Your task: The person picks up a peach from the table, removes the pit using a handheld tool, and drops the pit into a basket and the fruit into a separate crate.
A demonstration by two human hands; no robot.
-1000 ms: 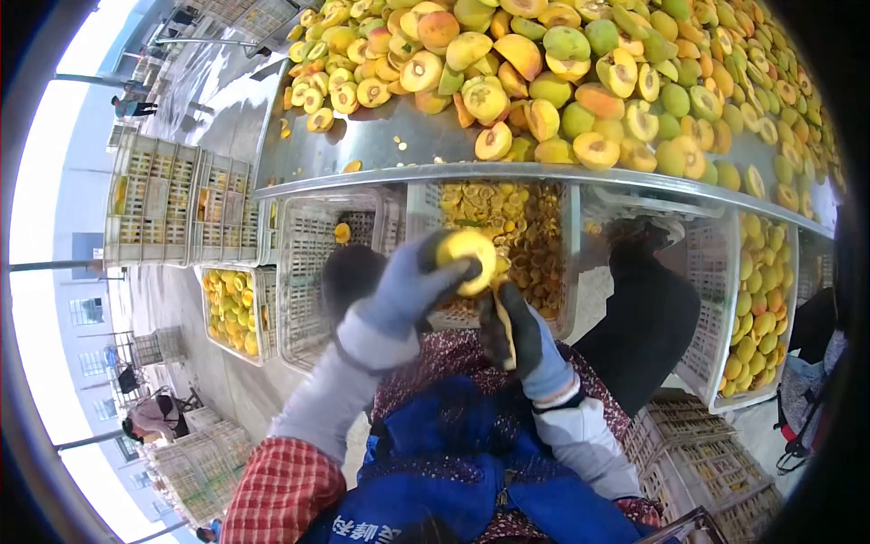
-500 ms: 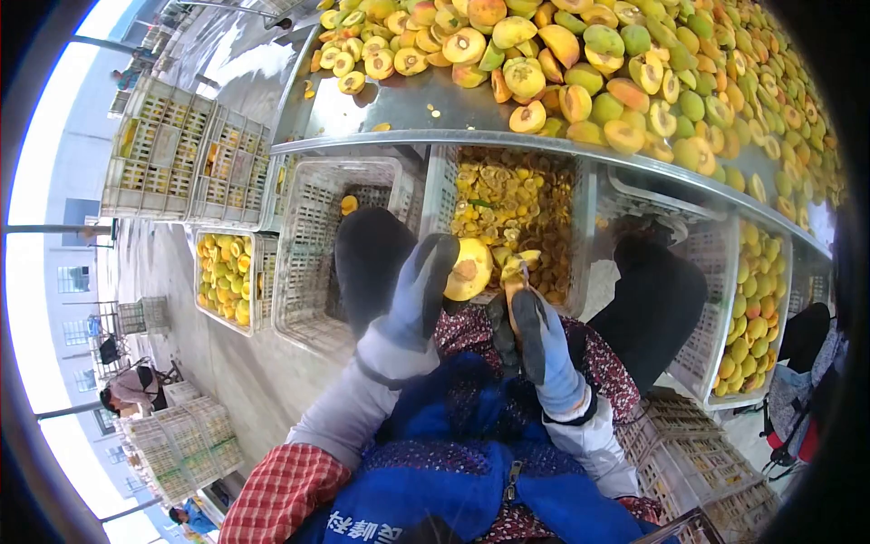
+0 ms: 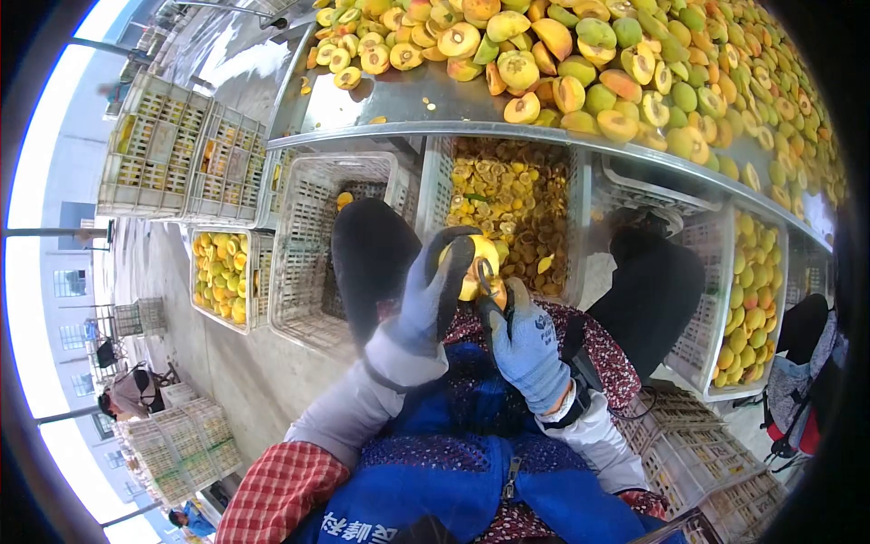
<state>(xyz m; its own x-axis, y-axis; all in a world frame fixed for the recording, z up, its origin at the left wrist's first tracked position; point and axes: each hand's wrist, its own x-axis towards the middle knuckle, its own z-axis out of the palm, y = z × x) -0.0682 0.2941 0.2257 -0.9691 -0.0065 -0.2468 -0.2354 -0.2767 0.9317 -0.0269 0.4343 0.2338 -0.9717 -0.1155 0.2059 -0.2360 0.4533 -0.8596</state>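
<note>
My left hand (image 3: 426, 295), in a grey-and-blue coated glove, is closed around a yellow peach half (image 3: 485, 247), its cut side toward my right hand. My right hand (image 3: 528, 349), in a similar glove, grips a small pitting knife with a curved metal blade (image 3: 487, 270). The blade is against the peach flesh; the handle is mostly hidden in my fingers. Both hands are above my lap, in front of a crate (image 3: 435, 195) filled with pits and yellow scraps. A yellow scrap (image 3: 545, 263) shows over that crate, right of the peach.
A metal table (image 3: 362, 116) piled with halved peaches (image 3: 598, 82) spans the front. A nearly bare crate (image 3: 294, 263) stands by my left knee. Peach-filled crates (image 3: 220, 272) (image 3: 748, 299) stand on both sides. Stacked crates (image 3: 154, 150) rise at left; people are farther back.
My right hand has turned and brought the knife up to the peach half, which is now tilted toward it. The scrap formerly at the knife's tip has come off.
</note>
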